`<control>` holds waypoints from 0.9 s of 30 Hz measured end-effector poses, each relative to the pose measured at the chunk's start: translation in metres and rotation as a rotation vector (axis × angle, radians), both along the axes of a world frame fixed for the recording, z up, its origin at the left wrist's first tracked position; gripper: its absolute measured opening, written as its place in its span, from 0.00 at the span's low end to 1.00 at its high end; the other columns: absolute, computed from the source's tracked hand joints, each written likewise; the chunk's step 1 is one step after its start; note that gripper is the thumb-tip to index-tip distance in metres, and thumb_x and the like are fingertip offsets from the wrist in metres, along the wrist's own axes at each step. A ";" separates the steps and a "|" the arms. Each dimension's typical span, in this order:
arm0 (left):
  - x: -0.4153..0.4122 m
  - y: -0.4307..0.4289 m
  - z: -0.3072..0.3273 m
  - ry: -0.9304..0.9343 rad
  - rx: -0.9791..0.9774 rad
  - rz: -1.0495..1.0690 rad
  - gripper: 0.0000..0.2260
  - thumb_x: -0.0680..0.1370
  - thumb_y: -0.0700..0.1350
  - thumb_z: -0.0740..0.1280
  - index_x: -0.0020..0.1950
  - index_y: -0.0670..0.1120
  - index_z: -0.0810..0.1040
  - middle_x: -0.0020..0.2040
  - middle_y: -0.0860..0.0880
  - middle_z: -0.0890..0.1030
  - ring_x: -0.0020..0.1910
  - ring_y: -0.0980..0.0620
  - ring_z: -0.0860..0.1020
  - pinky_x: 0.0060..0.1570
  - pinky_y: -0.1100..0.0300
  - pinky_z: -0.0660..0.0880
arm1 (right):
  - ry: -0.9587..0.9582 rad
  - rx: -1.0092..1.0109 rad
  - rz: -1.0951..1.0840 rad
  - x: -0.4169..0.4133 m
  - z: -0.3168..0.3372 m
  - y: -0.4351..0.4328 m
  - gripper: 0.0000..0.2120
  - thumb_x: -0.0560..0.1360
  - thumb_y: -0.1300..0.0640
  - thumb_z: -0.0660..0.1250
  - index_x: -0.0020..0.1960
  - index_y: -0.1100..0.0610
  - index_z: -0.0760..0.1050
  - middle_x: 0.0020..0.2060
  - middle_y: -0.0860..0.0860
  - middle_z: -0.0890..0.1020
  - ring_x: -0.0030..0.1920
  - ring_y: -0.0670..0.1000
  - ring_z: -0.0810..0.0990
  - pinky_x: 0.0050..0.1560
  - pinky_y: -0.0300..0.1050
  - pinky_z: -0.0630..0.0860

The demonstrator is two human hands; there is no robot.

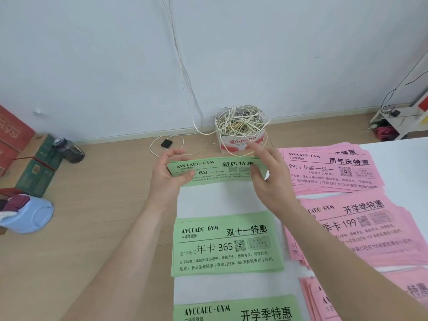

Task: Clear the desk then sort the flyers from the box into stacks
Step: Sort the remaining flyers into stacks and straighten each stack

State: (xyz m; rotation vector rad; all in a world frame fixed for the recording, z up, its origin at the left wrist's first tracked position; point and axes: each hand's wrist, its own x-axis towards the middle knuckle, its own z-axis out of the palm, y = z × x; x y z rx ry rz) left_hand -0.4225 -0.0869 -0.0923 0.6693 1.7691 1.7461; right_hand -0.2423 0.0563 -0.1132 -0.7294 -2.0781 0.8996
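The left hand and right hand pinch the green flyer endwise; I'd set it square beyond the 365 stack.

Bright, even indoor light, slightly hazy and soft
Faint shadows lie on the white desk; small print on the far green flyer blurs, and wide-angle distortion bends the wall base left and right
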 end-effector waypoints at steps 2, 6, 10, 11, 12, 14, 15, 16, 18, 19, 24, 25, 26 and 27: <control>0.002 0.001 0.001 -0.023 0.019 0.014 0.21 0.64 0.35 0.73 0.51 0.52 0.75 0.48 0.49 0.78 0.47 0.46 0.78 0.46 0.52 0.77 | 0.023 -0.042 -0.013 0.000 -0.002 -0.003 0.25 0.73 0.70 0.64 0.67 0.53 0.73 0.50 0.51 0.74 0.52 0.43 0.73 0.55 0.28 0.65; 0.010 0.007 0.000 -0.039 0.030 0.106 0.10 0.65 0.51 0.74 0.41 0.55 0.76 0.45 0.53 0.75 0.48 0.48 0.73 0.53 0.49 0.68 | 0.060 -0.035 -0.025 -0.001 -0.006 -0.006 0.22 0.72 0.71 0.63 0.63 0.56 0.75 0.53 0.52 0.78 0.54 0.36 0.71 0.57 0.29 0.64; 0.012 0.011 -0.003 -0.063 0.038 0.144 0.07 0.68 0.51 0.71 0.37 0.53 0.74 0.42 0.52 0.77 0.48 0.49 0.73 0.54 0.50 0.66 | 0.044 -0.031 -0.039 -0.001 -0.009 -0.005 0.20 0.72 0.73 0.62 0.61 0.58 0.74 0.52 0.55 0.77 0.54 0.33 0.70 0.56 0.27 0.64; 0.012 0.012 -0.003 -0.069 0.033 0.152 0.07 0.69 0.51 0.71 0.37 0.53 0.73 0.43 0.50 0.77 0.48 0.48 0.73 0.54 0.49 0.67 | 0.034 -0.025 -0.038 -0.001 -0.009 -0.005 0.20 0.72 0.74 0.61 0.60 0.58 0.74 0.52 0.55 0.77 0.53 0.33 0.70 0.55 0.27 0.64; 0.012 0.012 -0.003 -0.065 0.026 0.161 0.07 0.70 0.52 0.70 0.37 0.53 0.73 0.42 0.49 0.76 0.47 0.48 0.73 0.53 0.49 0.67 | 0.029 -0.022 -0.037 -0.001 -0.010 -0.004 0.20 0.72 0.74 0.61 0.60 0.58 0.74 0.51 0.55 0.77 0.53 0.35 0.71 0.54 0.28 0.65; 0.009 0.011 -0.001 -0.044 -0.001 0.119 0.09 0.71 0.54 0.70 0.39 0.53 0.73 0.43 0.48 0.75 0.46 0.48 0.72 0.51 0.49 0.67 | 0.027 -0.026 -0.035 -0.001 -0.011 -0.002 0.20 0.72 0.75 0.60 0.60 0.59 0.74 0.51 0.55 0.78 0.53 0.43 0.74 0.55 0.33 0.68; 0.007 0.009 -0.001 -0.045 -0.015 0.059 0.09 0.71 0.55 0.71 0.41 0.54 0.73 0.44 0.47 0.76 0.47 0.47 0.74 0.51 0.48 0.69 | 0.024 -0.038 -0.037 0.000 -0.011 -0.001 0.20 0.72 0.75 0.60 0.60 0.59 0.74 0.51 0.55 0.78 0.54 0.48 0.75 0.55 0.37 0.69; 0.005 0.007 -0.002 -0.072 -0.018 -0.004 0.09 0.72 0.51 0.72 0.45 0.53 0.72 0.45 0.47 0.78 0.47 0.46 0.76 0.51 0.48 0.72 | 0.017 -0.058 -0.040 0.001 -0.011 0.000 0.20 0.72 0.74 0.60 0.60 0.59 0.74 0.51 0.55 0.78 0.53 0.50 0.75 0.55 0.40 0.70; 0.005 0.003 -0.004 -0.100 -0.043 -0.068 0.14 0.75 0.36 0.69 0.51 0.53 0.70 0.47 0.47 0.80 0.46 0.48 0.79 0.47 0.54 0.78 | -0.025 -0.123 -0.050 0.003 -0.008 0.000 0.21 0.73 0.73 0.59 0.60 0.56 0.74 0.50 0.54 0.78 0.53 0.51 0.75 0.54 0.42 0.71; 0.006 0.002 -0.005 -0.059 -0.090 -0.041 0.18 0.75 0.30 0.66 0.54 0.52 0.69 0.48 0.48 0.80 0.45 0.51 0.79 0.44 0.59 0.79 | -0.064 -0.152 -0.049 0.002 -0.005 0.001 0.22 0.73 0.73 0.59 0.61 0.54 0.74 0.51 0.53 0.78 0.53 0.51 0.75 0.53 0.41 0.70; 0.006 0.002 -0.019 0.315 -0.547 0.158 0.25 0.74 0.35 0.68 0.68 0.48 0.67 0.47 0.53 0.81 0.43 0.53 0.79 0.41 0.59 0.71 | -0.398 -0.203 -0.036 -0.009 0.003 0.007 0.29 0.71 0.72 0.58 0.66 0.49 0.69 0.44 0.50 0.76 0.36 0.48 0.73 0.37 0.43 0.70; 0.007 0.001 -0.023 0.418 -0.607 0.141 0.25 0.73 0.36 0.69 0.68 0.49 0.68 0.46 0.55 0.80 0.44 0.52 0.78 0.42 0.59 0.70 | -0.449 -0.188 -0.061 -0.011 0.002 0.007 0.30 0.70 0.72 0.58 0.67 0.49 0.68 0.47 0.52 0.78 0.38 0.50 0.75 0.37 0.46 0.73; 0.008 0.000 -0.025 0.510 -0.639 0.131 0.25 0.73 0.38 0.70 0.68 0.49 0.68 0.46 0.55 0.79 0.46 0.51 0.78 0.44 0.58 0.69 | -0.488 -0.171 -0.087 -0.011 0.001 0.007 0.30 0.70 0.72 0.58 0.68 0.50 0.67 0.49 0.54 0.78 0.41 0.54 0.77 0.39 0.48 0.75; 0.010 -0.001 -0.027 0.589 -0.661 0.135 0.25 0.73 0.40 0.70 0.68 0.48 0.69 0.48 0.53 0.79 0.50 0.49 0.77 0.45 0.57 0.69 | -0.511 -0.158 -0.108 -0.011 -0.001 0.006 0.30 0.70 0.72 0.59 0.68 0.51 0.66 0.51 0.55 0.78 0.45 0.56 0.77 0.42 0.50 0.76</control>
